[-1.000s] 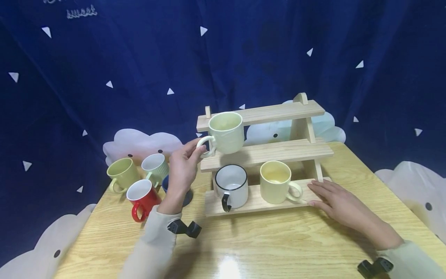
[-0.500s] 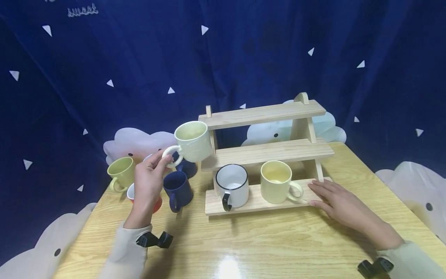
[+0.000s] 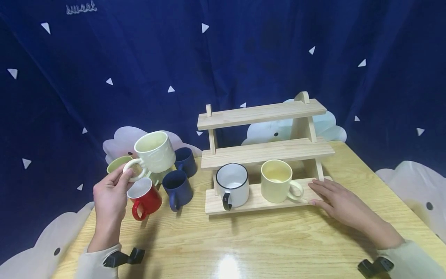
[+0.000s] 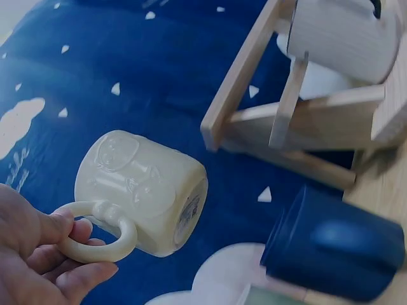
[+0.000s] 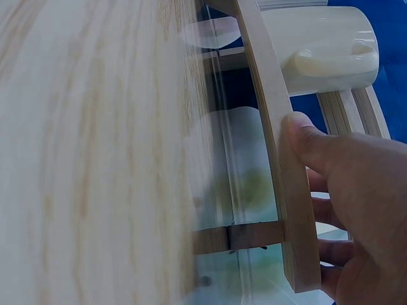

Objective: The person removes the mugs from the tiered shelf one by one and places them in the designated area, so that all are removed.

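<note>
My left hand (image 3: 110, 193) pinches the ring handle of a pale cream-green mug (image 3: 156, 155), holding it up over the cups at the table's left. In the left wrist view, this mug (image 4: 137, 184) shows a raised pattern on its side, and its base faces right. My right hand (image 3: 339, 203) rests at the right end of the wooden rack's lowest shelf (image 3: 256, 197), fingers extended on top and thumb at the front edge. Beside it on that shelf stand a light yellow mug (image 3: 276, 181) and a white mug (image 3: 232, 184) with black rim and handle.
Left of the rack stand a red mug (image 3: 148, 199), two dark blue mugs, one nearer (image 3: 178, 190) and one behind (image 3: 186, 161), and a partly hidden yellow-green mug (image 3: 117, 163). The rack's middle (image 3: 266, 152) and top shelves (image 3: 261, 114) rise behind. A blue curtain (image 3: 223, 58) hangs at the back.
My left hand has carried the cream-green mug leftward and down, from before the rack's upper shelves to above the cups at left. The right hand has stayed on the lowest shelf.
</note>
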`<action>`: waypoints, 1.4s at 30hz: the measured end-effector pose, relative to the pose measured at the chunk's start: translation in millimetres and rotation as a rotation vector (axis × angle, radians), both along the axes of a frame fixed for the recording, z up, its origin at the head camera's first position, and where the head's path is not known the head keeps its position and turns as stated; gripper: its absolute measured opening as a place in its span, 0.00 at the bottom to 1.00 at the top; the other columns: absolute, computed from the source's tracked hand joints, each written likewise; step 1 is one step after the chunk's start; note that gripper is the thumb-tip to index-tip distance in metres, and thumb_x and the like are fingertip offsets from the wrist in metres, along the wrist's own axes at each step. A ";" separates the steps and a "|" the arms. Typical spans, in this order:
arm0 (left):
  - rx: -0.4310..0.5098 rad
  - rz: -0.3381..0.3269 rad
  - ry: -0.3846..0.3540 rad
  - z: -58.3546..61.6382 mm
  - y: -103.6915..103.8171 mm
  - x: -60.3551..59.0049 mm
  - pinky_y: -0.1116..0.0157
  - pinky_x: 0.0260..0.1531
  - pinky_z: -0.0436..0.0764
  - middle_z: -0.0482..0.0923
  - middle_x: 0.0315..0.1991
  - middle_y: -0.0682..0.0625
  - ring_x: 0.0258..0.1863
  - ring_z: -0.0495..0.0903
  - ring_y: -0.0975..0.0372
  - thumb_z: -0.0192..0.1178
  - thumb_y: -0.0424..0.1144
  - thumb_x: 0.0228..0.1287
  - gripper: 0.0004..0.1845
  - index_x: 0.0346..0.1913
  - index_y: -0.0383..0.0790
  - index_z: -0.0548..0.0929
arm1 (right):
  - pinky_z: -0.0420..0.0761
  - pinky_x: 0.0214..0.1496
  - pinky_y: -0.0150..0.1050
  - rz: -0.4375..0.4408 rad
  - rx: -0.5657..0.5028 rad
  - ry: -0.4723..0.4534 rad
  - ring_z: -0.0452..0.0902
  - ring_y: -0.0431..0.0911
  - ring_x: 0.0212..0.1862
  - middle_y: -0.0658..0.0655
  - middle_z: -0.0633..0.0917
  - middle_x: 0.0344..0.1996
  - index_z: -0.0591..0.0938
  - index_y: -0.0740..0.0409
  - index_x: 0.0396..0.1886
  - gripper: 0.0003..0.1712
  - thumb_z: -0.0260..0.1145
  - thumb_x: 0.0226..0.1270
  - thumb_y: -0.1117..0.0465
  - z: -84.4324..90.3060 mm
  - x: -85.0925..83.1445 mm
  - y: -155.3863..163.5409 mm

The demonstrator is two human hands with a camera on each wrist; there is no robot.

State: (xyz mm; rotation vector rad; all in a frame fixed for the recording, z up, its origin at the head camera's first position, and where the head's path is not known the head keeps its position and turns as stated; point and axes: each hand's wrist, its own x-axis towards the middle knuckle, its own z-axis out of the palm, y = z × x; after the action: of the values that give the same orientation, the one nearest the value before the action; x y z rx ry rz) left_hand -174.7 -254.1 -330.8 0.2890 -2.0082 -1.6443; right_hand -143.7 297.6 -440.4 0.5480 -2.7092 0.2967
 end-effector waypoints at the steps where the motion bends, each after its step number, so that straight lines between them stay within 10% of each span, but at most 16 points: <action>1: 0.031 0.008 0.029 -2.2 -4.5 1.1 0.75 0.31 0.77 0.82 0.36 0.48 0.31 0.80 0.69 0.64 0.37 0.52 0.16 0.46 0.40 0.81 | 0.62 0.56 0.53 0.001 0.000 0.000 0.62 0.59 0.58 0.59 0.73 0.55 0.72 0.56 0.57 0.32 0.61 0.56 0.43 -0.1 -0.3 -0.1; 28: 0.391 0.217 0.116 -51.3 -101.5 35.6 0.77 0.27 0.77 0.82 0.24 0.55 0.24 0.81 0.69 0.64 0.30 0.50 0.14 0.43 0.37 0.82 | 0.61 0.58 0.53 -0.021 -0.008 -0.019 0.60 0.59 0.60 0.56 0.72 0.57 0.72 0.53 0.57 0.32 0.60 0.57 0.42 -0.9 0.9 0.5; 42: 0.336 0.275 0.051 -95.4 -121.8 44.1 0.80 0.28 0.76 0.80 0.26 0.64 0.27 0.79 0.75 0.63 0.36 0.52 0.17 0.47 0.41 0.80 | 0.61 0.58 0.53 -0.017 -0.001 -0.013 0.61 0.58 0.59 0.56 0.72 0.56 0.72 0.54 0.57 0.32 0.60 0.57 0.42 -0.1 1.0 -0.3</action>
State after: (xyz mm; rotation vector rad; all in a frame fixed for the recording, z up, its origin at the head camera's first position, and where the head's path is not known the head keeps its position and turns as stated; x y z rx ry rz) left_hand -130.6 -375.9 -426.2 0.6084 -1.5667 -1.7802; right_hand -142.7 297.3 -440.5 0.5243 -2.7241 0.2987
